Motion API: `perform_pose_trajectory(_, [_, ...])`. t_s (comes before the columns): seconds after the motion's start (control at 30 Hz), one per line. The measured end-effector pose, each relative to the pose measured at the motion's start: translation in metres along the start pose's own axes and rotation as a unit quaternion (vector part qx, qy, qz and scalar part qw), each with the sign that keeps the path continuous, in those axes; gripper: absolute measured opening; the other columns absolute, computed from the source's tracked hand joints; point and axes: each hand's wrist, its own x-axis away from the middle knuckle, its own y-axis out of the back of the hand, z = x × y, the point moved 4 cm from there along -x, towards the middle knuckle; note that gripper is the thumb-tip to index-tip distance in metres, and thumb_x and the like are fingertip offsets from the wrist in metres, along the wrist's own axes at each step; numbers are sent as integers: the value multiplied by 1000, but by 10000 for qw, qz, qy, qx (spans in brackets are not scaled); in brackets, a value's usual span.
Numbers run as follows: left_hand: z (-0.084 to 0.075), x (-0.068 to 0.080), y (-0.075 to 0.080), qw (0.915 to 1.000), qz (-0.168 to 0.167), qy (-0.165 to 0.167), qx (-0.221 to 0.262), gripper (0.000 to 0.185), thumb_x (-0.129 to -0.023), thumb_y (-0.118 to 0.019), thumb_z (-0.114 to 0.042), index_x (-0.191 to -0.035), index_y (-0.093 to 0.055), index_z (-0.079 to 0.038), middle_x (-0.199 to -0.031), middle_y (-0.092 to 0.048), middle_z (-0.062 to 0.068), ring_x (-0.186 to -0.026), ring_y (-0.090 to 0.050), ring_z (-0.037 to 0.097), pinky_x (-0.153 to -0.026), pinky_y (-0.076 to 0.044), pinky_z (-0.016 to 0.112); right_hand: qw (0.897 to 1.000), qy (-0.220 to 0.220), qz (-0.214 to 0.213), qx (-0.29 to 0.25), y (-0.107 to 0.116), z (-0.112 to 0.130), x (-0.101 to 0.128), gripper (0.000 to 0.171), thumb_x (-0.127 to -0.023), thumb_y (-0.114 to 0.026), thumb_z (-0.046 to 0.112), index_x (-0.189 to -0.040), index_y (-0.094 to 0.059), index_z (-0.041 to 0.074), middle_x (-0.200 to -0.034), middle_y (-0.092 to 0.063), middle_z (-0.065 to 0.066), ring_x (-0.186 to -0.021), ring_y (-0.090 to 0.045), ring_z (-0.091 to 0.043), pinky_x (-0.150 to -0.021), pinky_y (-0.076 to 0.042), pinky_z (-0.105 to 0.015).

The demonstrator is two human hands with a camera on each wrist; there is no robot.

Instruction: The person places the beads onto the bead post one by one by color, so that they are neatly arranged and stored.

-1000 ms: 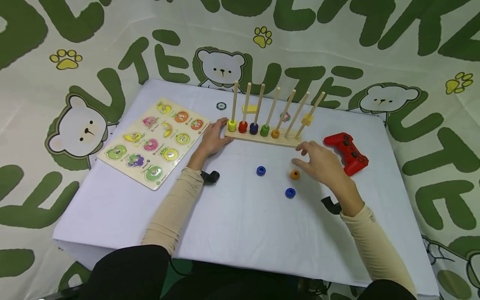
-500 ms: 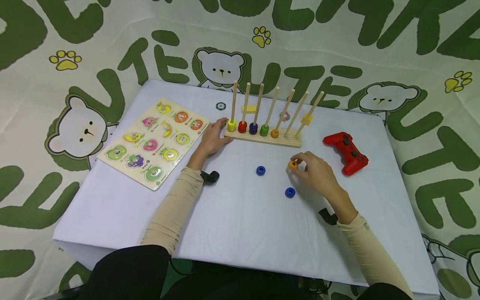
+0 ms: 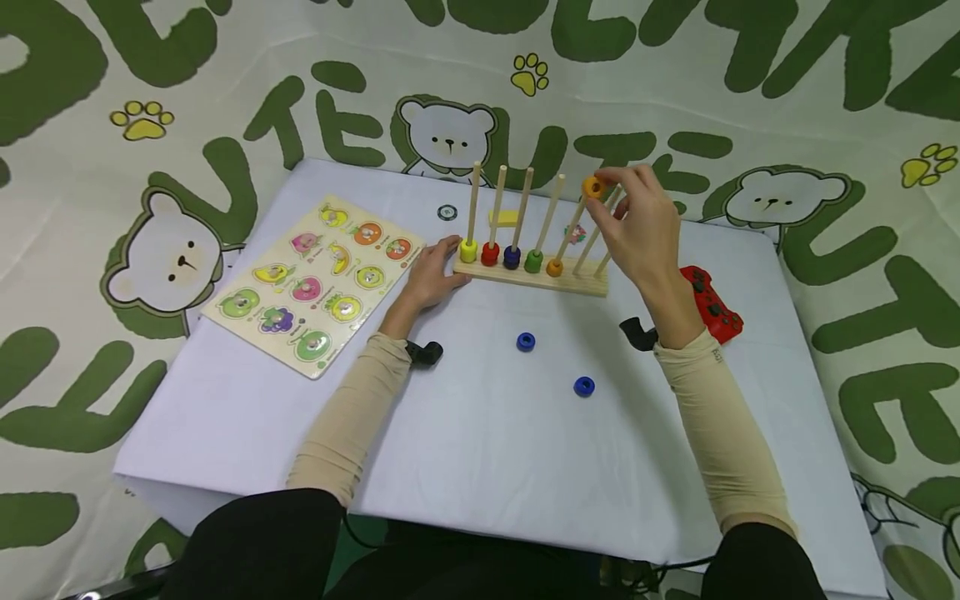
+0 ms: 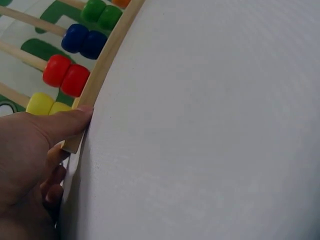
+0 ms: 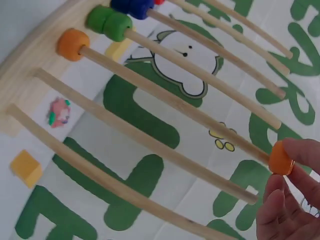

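Head view: orange ring [image 3: 593, 187] is pinched in the right hand [image 3: 637, 223] at the top of the fifth peg [image 3: 572, 223]. Left hand [image 3: 430, 275], fingers relaxed, presses the peg rack base [image 3: 532, 279] on the bench [image 3: 480, 433].

Small orange ring [image 3: 592, 187] pinched at the fifth peg's [image 3: 572, 222] tip

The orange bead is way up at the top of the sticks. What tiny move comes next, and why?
Probably slide the orange bead down onto the fifth rod. The right hand pinches it right at that rod's tip, and one orange bead already sits at its bottom. The left hand rests against the wooden base, so the rack looks steadied.
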Motion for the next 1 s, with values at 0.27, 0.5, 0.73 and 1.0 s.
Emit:
perform_pose_trajectory(0.27, [-1, 1, -1, 10000, -27, 25, 14, 80, -101, -75, -26, -168, -32, -14, -173, -38, 6, -159, -29, 34, -131, -24, 53, 9986, -265, 188, 409, -5, 2, -10, 35, -106, -68, 21, -136, -72, 5, -123, -65, -17, -73, -54, -23, -61, -35, -25])
perform_pose_trajectory(0.5, [-3, 3, 1, 10000, -44, -33, -8, 80, -101, -75, -27, -167, -33, -12, -172, -39, 7, -159, -30, 34, -131, -23, 52, 9947, -623, 504, 647, -11, -2, -11, 40, -107, -65, 26, -138, -70, 1, -123, -65, -19, -81, -60, -34, -64, -41, -35])
perform_pose_trajectory(0.73, [-4, 5, 2, 10000, -28, -7, 31, 81, -101, -75, -26, -168, -32, -12, -172, -39, 7, -159, -29, 34, -132, -23, 51, 9923, -675, 694, 777, -17, -5, -6, 45, -107, -65, 30, -142, -67, 3, -132, -62, -20, -79, -59, -34, -65, -44, -38])
perform_pose_trajectory(1.0, [-5, 6, 3, 10000, -56, 13, 73, 80, -101, -75, -26, -167, -33, -13, -172, -39, 6, -159, -29, 33, -132, -23, 51, 9977, 232, 450, 454, -22, 11, 38, 40, -101, -73, 21, -136, -68, 1, -132, -62, -21, -70, -58, -30, -55, -43, -35])
